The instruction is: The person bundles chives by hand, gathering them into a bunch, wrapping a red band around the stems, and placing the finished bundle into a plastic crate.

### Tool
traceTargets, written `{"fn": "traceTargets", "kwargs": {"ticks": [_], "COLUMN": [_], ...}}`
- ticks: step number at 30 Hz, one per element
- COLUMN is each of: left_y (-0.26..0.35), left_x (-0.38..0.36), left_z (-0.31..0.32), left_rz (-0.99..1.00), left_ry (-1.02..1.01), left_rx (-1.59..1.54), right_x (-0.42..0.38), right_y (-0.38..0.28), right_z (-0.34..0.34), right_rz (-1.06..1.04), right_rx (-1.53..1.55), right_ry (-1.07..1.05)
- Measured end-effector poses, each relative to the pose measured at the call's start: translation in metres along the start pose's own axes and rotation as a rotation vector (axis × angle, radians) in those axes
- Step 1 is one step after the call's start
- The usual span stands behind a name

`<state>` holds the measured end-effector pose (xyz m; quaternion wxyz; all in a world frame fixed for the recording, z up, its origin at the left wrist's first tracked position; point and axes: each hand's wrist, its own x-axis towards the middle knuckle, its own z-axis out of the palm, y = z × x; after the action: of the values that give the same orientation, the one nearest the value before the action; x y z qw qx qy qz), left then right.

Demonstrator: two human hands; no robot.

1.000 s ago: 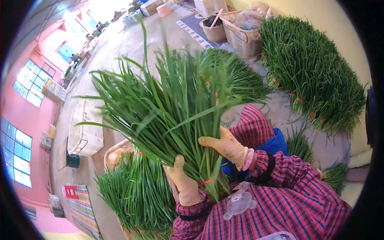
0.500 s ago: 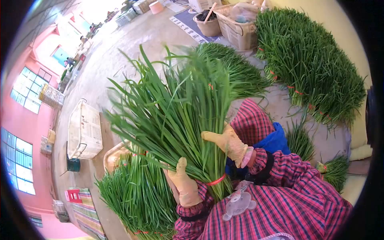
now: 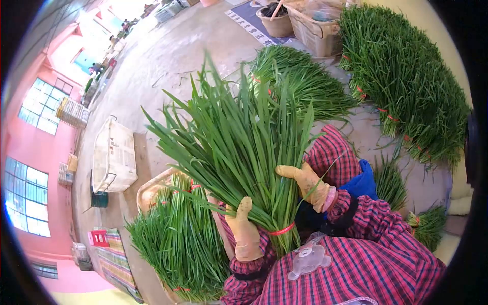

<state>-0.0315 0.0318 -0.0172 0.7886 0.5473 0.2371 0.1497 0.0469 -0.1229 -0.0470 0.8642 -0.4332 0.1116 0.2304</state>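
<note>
A large bunch of Chinese chives [image 3: 244,147] stands in front of my chest, its long flat leaves fanned up and to the left. A red band [image 3: 282,230] ties it near the stem ends. My left hand [image 3: 244,231], in a pale yellow glove, grips the lower left side with the thumb pointing up. On the other side my right hand [image 3: 307,187], gloved alike, is closed round the stems above the band, thumb laid across the front. Fingers behind the bunch are hidden on both hands.
More banded chives [image 3: 178,244] fill a basket at lower left. Other piles lie at the top middle [image 3: 305,84] and along the right wall [image 3: 401,76]. A white crate [image 3: 116,156] stands at left; a bucket [image 3: 275,23] and a beige basket [image 3: 315,35] are at the back.
The whole view has shifted a little. The held bunch's leaves, blurred at the upper right before, show more sharply and sit slightly differently. Both hands keep their grip on it.
</note>
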Motion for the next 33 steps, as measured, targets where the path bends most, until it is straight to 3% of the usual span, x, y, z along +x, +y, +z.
{"fn": "traceTargets", "kwargs": {"ticks": [8,13,17,20,22,25,26,28,29,30,33], "left_y": [0.002,0.011,0.010,0.009,0.004,0.005,0.005,-0.003,-0.006,-0.008,-0.019], "left_x": [0.001,-0.004,0.000,-0.003,-0.001,-0.004,-0.005,-0.001,0.001,0.001,0.004], "left_z": [0.001,0.014,0.009,0.010,0.004,0.009,0.010,0.007,0.005,0.006,0.000], "left_rz": [-0.066,-0.062,-0.049,0.000,0.015,0.007,0.004,-0.021,-0.046,-0.045,-0.093], "left_ry": [-0.093,-0.087,-0.120,0.000,0.006,0.026,0.013,0.013,0.017,0.013,-0.015], "left_rx": [-0.196,-0.120,-0.137,-0.114,-0.091,-0.099,-0.093,-0.093,-0.092,-0.091,-0.070], "right_x": [-0.010,-0.017,-0.019,0.001,0.015,0.003,-0.002,-0.012,-0.019,-0.010,0.010], "right_y": [-0.009,-0.013,-0.018,-0.012,-0.022,-0.055,-0.070,-0.096,-0.102,-0.103,-0.102], "right_z": [0.007,0.014,0.015,0.000,-0.005,0.012,0.017,0.026,0.045,0.050,0.077], "right_rz": [0.024,-0.056,-0.064,-0.075,-0.568,-1.048,-1.050,-1.295,-1.171,-1.174,-1.139], "right_rx": [-0.022,-0.064,-0.111,-0.176,-0.210,-0.420,-0.421,-0.989,-0.937,-0.974,-1.032], "right_ry": [-0.048,-0.187,-0.185,-0.029,0.043,0.264,0.266,0.067,-0.018,-0.159,-0.244]}}
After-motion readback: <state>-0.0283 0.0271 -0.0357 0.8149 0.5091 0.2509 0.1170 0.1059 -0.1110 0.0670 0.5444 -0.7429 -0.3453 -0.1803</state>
